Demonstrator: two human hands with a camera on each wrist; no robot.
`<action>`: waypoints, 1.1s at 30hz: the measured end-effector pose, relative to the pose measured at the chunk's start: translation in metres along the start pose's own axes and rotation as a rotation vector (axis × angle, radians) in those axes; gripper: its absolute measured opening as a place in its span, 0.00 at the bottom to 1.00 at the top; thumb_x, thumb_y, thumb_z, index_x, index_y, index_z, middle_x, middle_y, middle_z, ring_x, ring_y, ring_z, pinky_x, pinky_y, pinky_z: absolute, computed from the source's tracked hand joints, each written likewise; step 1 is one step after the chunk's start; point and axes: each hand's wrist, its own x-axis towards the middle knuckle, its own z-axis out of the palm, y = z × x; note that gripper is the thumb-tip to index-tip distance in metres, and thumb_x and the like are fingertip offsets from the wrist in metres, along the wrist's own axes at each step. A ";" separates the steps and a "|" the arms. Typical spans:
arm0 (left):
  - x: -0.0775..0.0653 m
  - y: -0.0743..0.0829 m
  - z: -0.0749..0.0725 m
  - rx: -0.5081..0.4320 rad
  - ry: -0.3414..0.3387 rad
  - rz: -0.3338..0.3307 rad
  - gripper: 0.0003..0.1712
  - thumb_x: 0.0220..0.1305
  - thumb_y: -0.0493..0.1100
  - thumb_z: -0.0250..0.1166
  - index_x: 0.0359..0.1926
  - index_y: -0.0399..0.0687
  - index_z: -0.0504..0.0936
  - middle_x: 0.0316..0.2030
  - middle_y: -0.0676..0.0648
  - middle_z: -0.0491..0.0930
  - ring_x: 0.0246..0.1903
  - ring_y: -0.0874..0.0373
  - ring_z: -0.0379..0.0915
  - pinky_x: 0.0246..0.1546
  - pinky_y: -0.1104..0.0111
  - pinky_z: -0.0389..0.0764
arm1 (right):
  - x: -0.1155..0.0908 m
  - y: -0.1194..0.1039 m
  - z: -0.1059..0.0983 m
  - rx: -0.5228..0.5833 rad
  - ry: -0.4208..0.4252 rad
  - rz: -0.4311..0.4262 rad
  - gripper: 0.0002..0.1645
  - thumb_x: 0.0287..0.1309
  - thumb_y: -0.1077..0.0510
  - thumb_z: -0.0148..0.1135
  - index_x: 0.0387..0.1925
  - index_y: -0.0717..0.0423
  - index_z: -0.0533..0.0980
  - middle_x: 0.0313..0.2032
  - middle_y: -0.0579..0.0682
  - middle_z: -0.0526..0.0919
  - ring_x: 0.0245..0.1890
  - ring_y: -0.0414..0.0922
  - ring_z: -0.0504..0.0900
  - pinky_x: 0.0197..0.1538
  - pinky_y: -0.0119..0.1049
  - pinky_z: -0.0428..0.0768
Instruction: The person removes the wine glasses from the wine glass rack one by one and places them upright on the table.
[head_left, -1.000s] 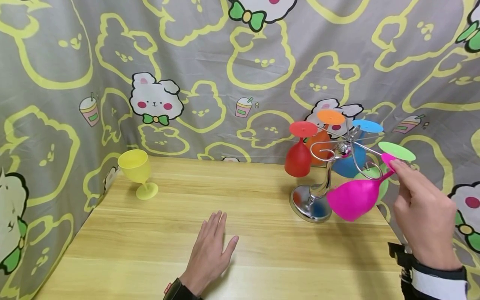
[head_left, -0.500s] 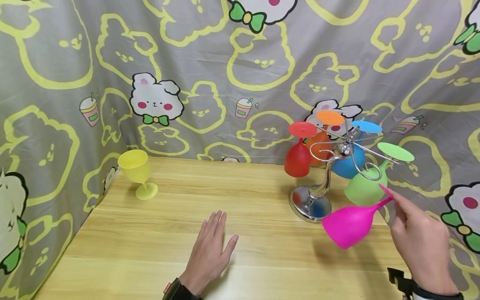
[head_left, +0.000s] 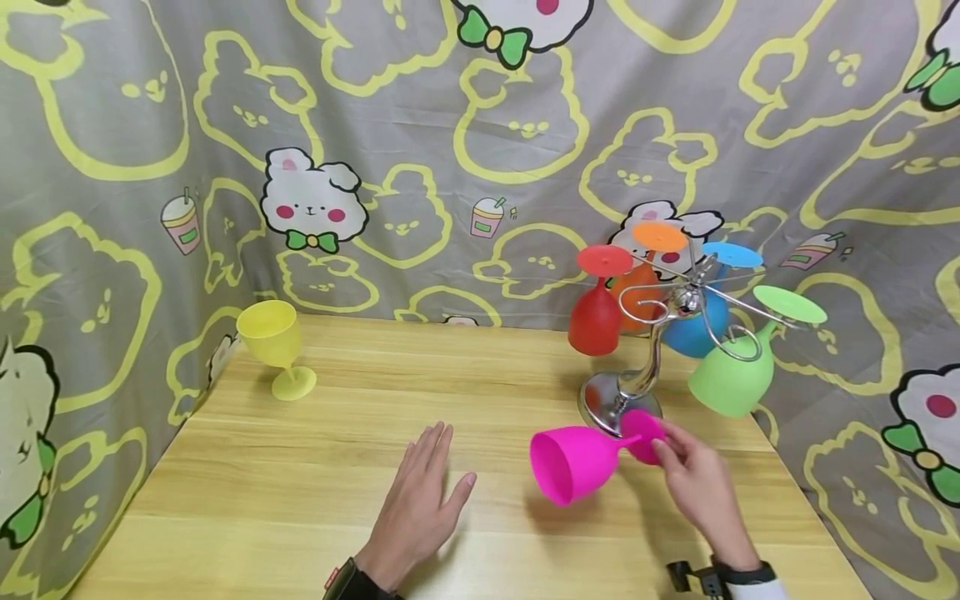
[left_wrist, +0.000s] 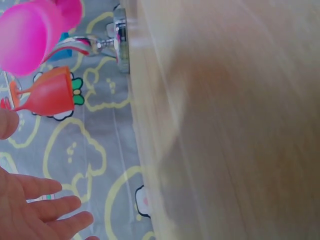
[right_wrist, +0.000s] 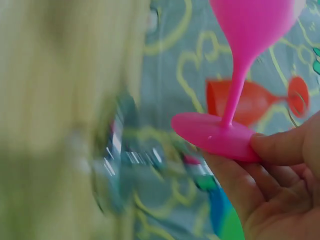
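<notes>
My right hand (head_left: 697, 483) pinches the foot of a magenta plastic goblet (head_left: 573, 462) between thumb and fingers. The goblet lies on its side in the air, its mouth toward the left. In the right wrist view, the thumb presses on the top of the goblet's foot (right_wrist: 215, 137). My left hand (head_left: 420, 504) is stretched out at the front middle, fingers straight, holding nothing. Behind the right hand stands a chrome goblet rack (head_left: 651, 367). Red (head_left: 596, 321), orange (head_left: 641, 287), blue (head_left: 697, 329) and green (head_left: 733, 375) goblets hang upside down from it.
A yellow goblet (head_left: 272, 333) stands upright at the back left of the wooden table (head_left: 420, 375). A grey curtain (head_left: 420, 117) with yellow cartoon outlines encloses the table at the back and both sides.
My right hand has carried the magenta goblet from beside the rack's green goblet down and left, to in front of the rack's base. The left hand has stayed in place.
</notes>
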 end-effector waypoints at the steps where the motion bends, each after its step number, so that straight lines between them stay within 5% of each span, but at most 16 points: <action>1: 0.000 0.000 0.000 -0.002 -0.001 0.000 0.43 0.81 0.59 0.58 0.81 0.34 0.63 0.80 0.32 0.63 0.81 0.36 0.59 0.83 0.39 0.58 | 0.000 -0.002 0.007 0.041 -0.033 0.024 0.22 0.75 0.65 0.63 0.65 0.72 0.78 0.51 0.71 0.89 0.32 0.29 0.83 0.27 0.28 0.78; 7: 0.002 0.002 -0.004 -0.049 -0.005 -0.006 0.43 0.80 0.57 0.60 0.82 0.35 0.62 0.82 0.35 0.62 0.81 0.37 0.59 0.82 0.41 0.60 | -0.004 -0.019 0.043 0.365 -0.168 0.166 0.24 0.76 0.70 0.59 0.69 0.77 0.73 0.60 0.74 0.84 0.43 0.35 0.91 0.46 0.25 0.90; 16: 0.004 0.010 -0.006 -0.181 -0.071 -0.037 0.47 0.75 0.57 0.67 0.85 0.43 0.60 0.85 0.43 0.57 0.83 0.41 0.55 0.79 0.39 0.66 | -0.017 -0.049 0.087 0.703 -0.244 0.368 0.25 0.79 0.70 0.54 0.71 0.78 0.70 0.58 0.67 0.87 0.39 0.32 0.88 0.41 0.25 0.89; 25: 0.011 0.019 0.000 -0.464 -0.081 0.031 0.47 0.71 0.50 0.73 0.84 0.53 0.62 0.82 0.46 0.65 0.80 0.41 0.63 0.75 0.33 0.69 | -0.036 -0.066 0.111 0.937 -0.389 0.425 0.27 0.81 0.68 0.52 0.73 0.79 0.65 0.54 0.54 0.91 0.42 0.33 0.89 0.45 0.25 0.89; 33: 0.014 0.028 0.003 -0.677 -0.057 -0.007 0.31 0.67 0.44 0.78 0.69 0.47 0.80 0.66 0.45 0.83 0.70 0.43 0.77 0.73 0.49 0.78 | -0.043 -0.081 0.119 1.031 -0.457 0.398 0.27 0.82 0.66 0.50 0.74 0.78 0.65 0.54 0.52 0.91 0.44 0.33 0.89 0.48 0.25 0.89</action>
